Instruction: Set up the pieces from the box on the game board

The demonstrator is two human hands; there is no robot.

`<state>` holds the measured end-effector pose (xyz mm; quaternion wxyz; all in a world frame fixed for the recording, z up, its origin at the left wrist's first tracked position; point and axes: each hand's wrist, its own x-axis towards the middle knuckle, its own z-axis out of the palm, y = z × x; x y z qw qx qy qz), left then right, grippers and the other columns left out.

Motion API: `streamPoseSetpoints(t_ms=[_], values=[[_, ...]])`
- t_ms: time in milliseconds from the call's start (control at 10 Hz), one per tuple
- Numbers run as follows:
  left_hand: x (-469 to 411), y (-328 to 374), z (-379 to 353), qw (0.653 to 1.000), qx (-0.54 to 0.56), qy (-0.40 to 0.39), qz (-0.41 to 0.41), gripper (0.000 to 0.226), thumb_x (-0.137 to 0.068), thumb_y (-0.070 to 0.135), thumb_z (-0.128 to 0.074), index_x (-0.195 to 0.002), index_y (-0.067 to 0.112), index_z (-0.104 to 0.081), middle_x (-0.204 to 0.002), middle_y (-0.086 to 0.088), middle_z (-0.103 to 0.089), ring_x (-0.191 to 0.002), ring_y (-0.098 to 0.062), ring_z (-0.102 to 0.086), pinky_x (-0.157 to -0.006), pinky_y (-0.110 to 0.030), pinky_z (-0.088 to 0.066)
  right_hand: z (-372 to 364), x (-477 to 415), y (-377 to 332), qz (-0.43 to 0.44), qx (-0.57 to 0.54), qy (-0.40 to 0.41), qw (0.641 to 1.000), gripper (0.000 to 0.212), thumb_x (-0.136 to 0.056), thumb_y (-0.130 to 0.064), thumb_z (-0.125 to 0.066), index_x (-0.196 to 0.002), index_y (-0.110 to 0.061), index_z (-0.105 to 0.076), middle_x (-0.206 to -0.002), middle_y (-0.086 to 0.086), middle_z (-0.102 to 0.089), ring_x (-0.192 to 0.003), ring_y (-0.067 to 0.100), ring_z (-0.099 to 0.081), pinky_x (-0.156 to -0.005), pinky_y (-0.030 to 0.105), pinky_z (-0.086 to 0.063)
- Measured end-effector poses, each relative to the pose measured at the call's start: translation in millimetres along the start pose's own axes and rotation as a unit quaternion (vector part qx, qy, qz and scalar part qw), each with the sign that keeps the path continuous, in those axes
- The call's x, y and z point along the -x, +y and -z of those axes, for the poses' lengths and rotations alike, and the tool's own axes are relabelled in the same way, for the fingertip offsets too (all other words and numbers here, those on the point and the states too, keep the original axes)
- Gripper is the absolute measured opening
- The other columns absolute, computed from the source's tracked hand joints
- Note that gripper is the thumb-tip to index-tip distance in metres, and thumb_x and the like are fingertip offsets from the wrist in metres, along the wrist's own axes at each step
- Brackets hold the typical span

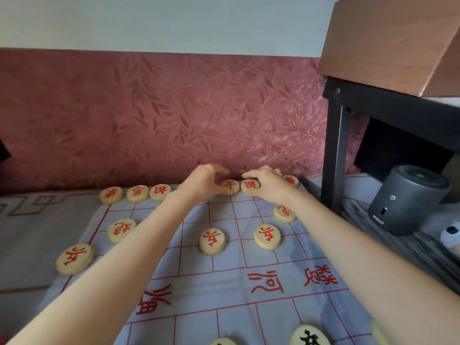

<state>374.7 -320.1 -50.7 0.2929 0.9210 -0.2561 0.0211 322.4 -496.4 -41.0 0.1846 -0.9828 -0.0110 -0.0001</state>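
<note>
Head view: both arms reach to the far edge of the game board (pixel 249 302), working red's back row.

- Right grip (pixel 270 188): thumb and fingers curled round the inner red disc (pixel 249 186), clamped on it, seating it on its point.
- Left grip (pixel 202 183): fingers arched over the row, just beside the middle red disc (pixel 230 186). Can't tell if it holds anything or only nudges.
- Red back row as visible: left trio (pixel 137 193) down, the two middle discs, plus a corner disc (pixel 290 181) partly behind my right grip. Slots under my hands are hidden.
- Second rank: left cannon disc (pixel 122 230) and right cannon disc (pixel 284 213) are down.
- Third rank: three soldier discs visible, far-left (pixel 74 258), centre (pixel 212 241), right (pixel 267 236). Any others would sit under my forearms.
- Near side: one black disc (pixel 310 336) and rims of others at the bottom edge. Too cropped to say whether they're placed.
- Box isn't in frame.

Estimate: red is nearly done, pending the hidden back-row slots and final alignment. Black's side is mostly out of view, so I'd count it as the remaining half.
</note>
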Motion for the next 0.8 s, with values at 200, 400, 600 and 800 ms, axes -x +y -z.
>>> streamPoseSetpoints(t_ms=[200,400,600,800], values=[[-1.1,0.3,-8.1,1.0,0.006,-0.001,-0.014,0.056,-0.069,0.025,-0.079,-0.121,0.012,-0.06,-0.118,-0.006,-0.064,-0.104,-0.02,-0.061,-0.093,-0.031,-0.047,-7.2,-6.3,-1.8,-0.007,-0.008,0.014,1.0,0.046,-0.089,-0.027,-0.059,-0.134,-0.027,-0.048,-0.134,0.009,-0.048,-0.126,0.032,-0.031,-0.104,0.034,-0.025],[-0.4,-2.2,-12.4,1.0,-0.013,0.005,-0.021,0.052,-0.073,0.023,-0.075,-0.121,0.013,-0.059,-0.12,-0.006,-0.063,-0.106,-0.024,-0.059,-0.094,-0.032,-0.045,-9.1,-7.0,-1.5,-0.005,-0.012,0.023,1.0,0.044,-0.093,-0.023,-0.055,-0.136,-0.024,-0.047,-0.133,0.01,-0.045,-0.124,0.033,-0.031,-0.104,0.035,-0.025],[-2.2,-2.1,-13.3,0.999,-0.032,0.012,-0.018,0.07,-0.068,0.037,-0.078,-0.129,0.016,-0.052,-0.129,-0.006,-0.056,-0.121,-0.024,-0.049,-0.103,-0.04,-0.038,-9.2,-7.8,-0.9,0.024,0.02,0.037,0.999,0.05,-0.09,-0.029,-0.059,-0.137,-0.025,-0.045,-0.142,0.001,-0.042,-0.13,0.024,-0.028,-0.1,0.03,-0.019],[-0.6,-2.1,-11.1,0.999,0.013,0.033,-0.016,0.061,-0.071,0.038,-0.075,-0.124,0.015,-0.056,-0.126,-0.007,-0.059,-0.117,-0.023,-0.053,-0.101,-0.04,-0.041,-7.1,-0.1,-2.4,0.047,-0.033,0.083,0.995,0.043,-0.089,-0.034,-0.058,-0.13,-0.023,-0.051,-0.139,-0.005,-0.045,-0.132,0.018,-0.031,-0.101,0.03,-0.017]])
